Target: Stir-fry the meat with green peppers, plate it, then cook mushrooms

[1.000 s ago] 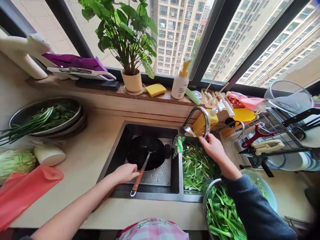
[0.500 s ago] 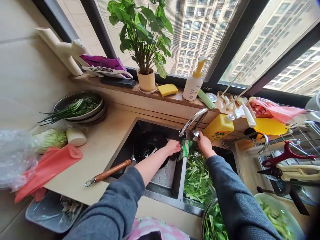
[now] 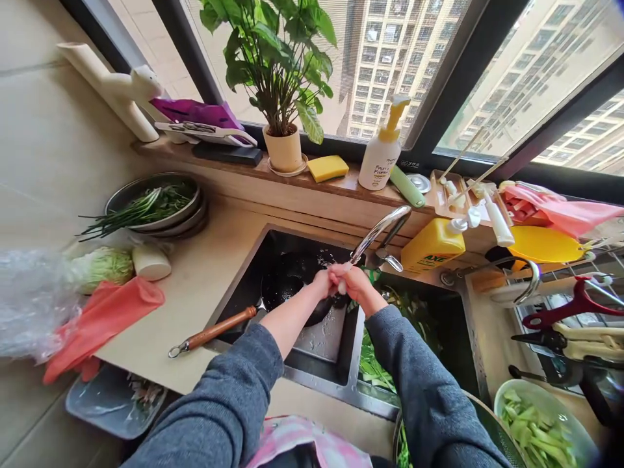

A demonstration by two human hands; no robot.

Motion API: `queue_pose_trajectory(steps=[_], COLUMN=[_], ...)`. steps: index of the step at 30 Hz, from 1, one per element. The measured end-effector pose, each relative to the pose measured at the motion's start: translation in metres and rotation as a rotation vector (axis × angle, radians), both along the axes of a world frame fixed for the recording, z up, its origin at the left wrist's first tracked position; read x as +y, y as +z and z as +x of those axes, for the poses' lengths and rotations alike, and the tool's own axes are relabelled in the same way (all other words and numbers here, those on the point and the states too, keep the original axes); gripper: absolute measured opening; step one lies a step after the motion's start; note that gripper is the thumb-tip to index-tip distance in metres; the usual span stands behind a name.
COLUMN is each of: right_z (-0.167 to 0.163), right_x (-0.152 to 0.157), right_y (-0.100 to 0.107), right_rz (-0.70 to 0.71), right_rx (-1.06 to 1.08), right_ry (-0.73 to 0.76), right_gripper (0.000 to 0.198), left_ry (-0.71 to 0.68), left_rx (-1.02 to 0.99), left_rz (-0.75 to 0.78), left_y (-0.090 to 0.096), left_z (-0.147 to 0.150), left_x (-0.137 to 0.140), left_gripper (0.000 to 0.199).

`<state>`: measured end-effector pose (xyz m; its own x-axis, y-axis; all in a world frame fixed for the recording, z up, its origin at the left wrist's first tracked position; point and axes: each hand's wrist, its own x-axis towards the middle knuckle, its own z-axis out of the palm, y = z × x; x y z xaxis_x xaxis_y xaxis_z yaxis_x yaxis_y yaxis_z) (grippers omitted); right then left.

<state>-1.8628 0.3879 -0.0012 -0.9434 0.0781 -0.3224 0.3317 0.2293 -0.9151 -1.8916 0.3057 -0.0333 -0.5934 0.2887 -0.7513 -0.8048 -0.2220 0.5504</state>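
Note:
My left hand (image 3: 324,285) and my right hand (image 3: 357,284) are pressed together under the spout of the faucet (image 3: 379,231), above the left sink basin. Water splashes around them. Their fingers are curled against each other, and I see no object between them. The faucet lever (image 3: 390,261) stands just right of my right hand. Below my hands a wet black wok (image 3: 279,278) lies in the basin, its wooden handle (image 3: 217,329) reaching over the counter. A green-and-white cloth (image 3: 373,275) hangs on the divider, partly hidden. Leafy greens (image 3: 374,367) fill part of the right basin.
Along the sill stand a potted plant (image 3: 284,149), a yellow sponge (image 3: 328,168) and a white pump bottle (image 3: 379,159). A yellow detergent jug (image 3: 433,246) is behind the sink. Red gloves (image 3: 104,325) lie left. A bowl of cut greens (image 3: 541,419) sits right.
My right hand has left the faucet lever and moved left to meet my left hand under the spout. Water now splashes into the left basin. The view has shifted slightly.

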Motion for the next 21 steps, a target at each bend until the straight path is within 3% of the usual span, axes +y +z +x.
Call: queue_pose_trajectory(steps=[5, 9, 12, 15, 18, 21], right_z=[0.005, 0.031, 0.066, 0.1, 0.115, 0.112], right_x=[-0.003, -0.018, -0.057, -0.112, -0.161, -0.187], right_y=[-0.007, -0.008, -0.017, -0.034, -0.052, -0.062], right_rz=[-0.209, -0.166, -0.038, 0.08, 0.163, 0.228], right_rx=[-0.073, -0.105, -0.118, -0.148, -0.224, -0.312], right_ry=[0.012, 0.045, 0.115, 0.231, 0.295, 0.272], right_gripper=[0.023, 0.031, 0.034, 0.034, 0.032, 0.036], left_ry=[-0.314, -0.571, -0.727, -0.877, -1.026, -1.122], left_rx=[0.258, 0.449, 0.587, 0.644, 0.597, 0.605], left_rz=[-0.324, -0.512, -0.672, -0.883, -1.086, -1.178], left_y=[0.005, 0.023, 0.04, 0.048, 0.042, 0.029], left_z=[0.001, -0.002, 0.002, 0.022, 0.055, 0.082], left_x=[-0.032, -0.068, -0.127, -0.208, -0.28, -0.319], left_gripper=[0.03, 0.045, 0.043, 0.026, 0.024, 0.028])
